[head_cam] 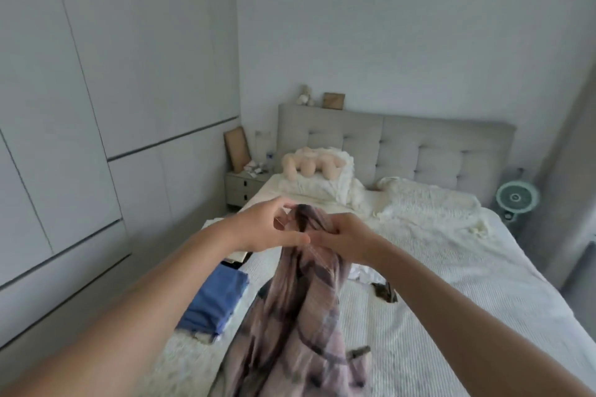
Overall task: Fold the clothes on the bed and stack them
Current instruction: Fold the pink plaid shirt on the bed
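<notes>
Both hands hold a pink-and-grey plaid garment [303, 293] up over the bed [451, 284].

The left hand [271, 226] and right hand [342, 238] meet at the frame's centre, fingers curled and pinching the garment's bunched top edge; its length hangs toward 6 o'clock. It looks thin, light and limp, likely to slump and twist, so a hold spread apart along a seam or hem should open it flat. A folded blue garment [214, 300] lies at 8 o'clock.
</notes>
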